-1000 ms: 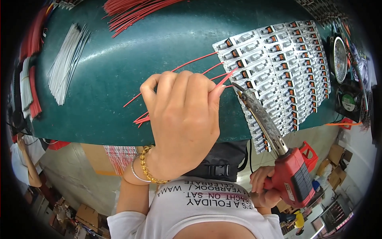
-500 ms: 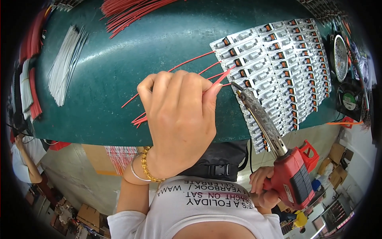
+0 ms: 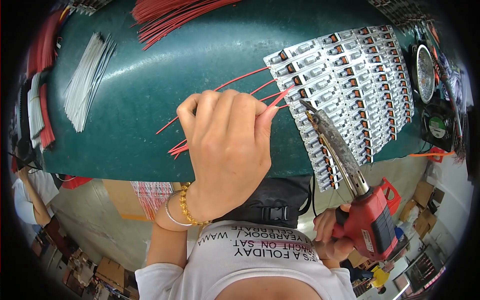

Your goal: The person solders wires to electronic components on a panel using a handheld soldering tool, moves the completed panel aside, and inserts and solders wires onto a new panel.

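Note:
My left hand (image 3: 227, 142) is closed in a pinch on red wires (image 3: 281, 97), whose tips reach the left edge of the circuit board panel (image 3: 345, 85). Several more red wires run from that edge and pass beneath the hand. In my right hand (image 3: 332, 230) is the handle of a red soldering gun (image 3: 367, 225). Its dark tip points up and left, over the panel's left side close to the wire ends; whether it touches the board I cannot tell. Rows of small components cover the silver panel.
On the green table (image 3: 140, 115) lie a bundle of white wires (image 3: 87, 82) and a pile of red wires (image 3: 175, 17). A round metal dish (image 3: 425, 74) and a black fan (image 3: 437, 126) stand at the right. Another person's arm (image 3: 35, 192) shows at far left.
The soldering gun's tip has shifted slightly right and up, away from the wire end at the panel's edge. My left hand keeps its pinch, almost still.

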Available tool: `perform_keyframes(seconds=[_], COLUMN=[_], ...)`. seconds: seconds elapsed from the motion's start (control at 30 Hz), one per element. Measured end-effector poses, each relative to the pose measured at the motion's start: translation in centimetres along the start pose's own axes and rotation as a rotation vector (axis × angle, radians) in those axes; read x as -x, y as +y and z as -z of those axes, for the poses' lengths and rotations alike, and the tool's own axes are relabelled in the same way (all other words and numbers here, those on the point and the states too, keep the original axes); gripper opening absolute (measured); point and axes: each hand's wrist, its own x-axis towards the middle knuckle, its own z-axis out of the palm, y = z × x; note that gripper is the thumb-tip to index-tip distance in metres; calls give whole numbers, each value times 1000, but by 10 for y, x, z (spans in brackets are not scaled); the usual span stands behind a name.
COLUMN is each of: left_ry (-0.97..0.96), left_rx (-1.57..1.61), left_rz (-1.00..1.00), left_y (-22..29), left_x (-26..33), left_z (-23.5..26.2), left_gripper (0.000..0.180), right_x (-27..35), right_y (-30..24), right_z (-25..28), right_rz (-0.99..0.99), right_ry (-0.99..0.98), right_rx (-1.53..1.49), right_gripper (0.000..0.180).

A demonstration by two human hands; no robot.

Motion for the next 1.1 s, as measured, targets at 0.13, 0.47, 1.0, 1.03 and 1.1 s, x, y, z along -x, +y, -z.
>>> perform_keyframes(seconds=[0.13,0.47,1.0,1.03,1.1], left_ry=[193,-74,-72,-59,-73], left_rx=[178,148,108,111,109], left_rz=[-18,33,23,20,30], left_y=[-6,3,3,3,4], left_x=[1,9,9,9,9], left_z=[0,12,9,9,10], left_gripper=[14,8,9,10,9], right_x=[0,13,15,14,12], right_y=[-1,12,5,5,5], right_z=[-7,1,6,10,9], right_rz=[-6,137,-17,2,22], right_ry=[118,196,159,93,31], right_rx=[-62,-90,44,61,79], right_gripper=[85,86,83,82,82])
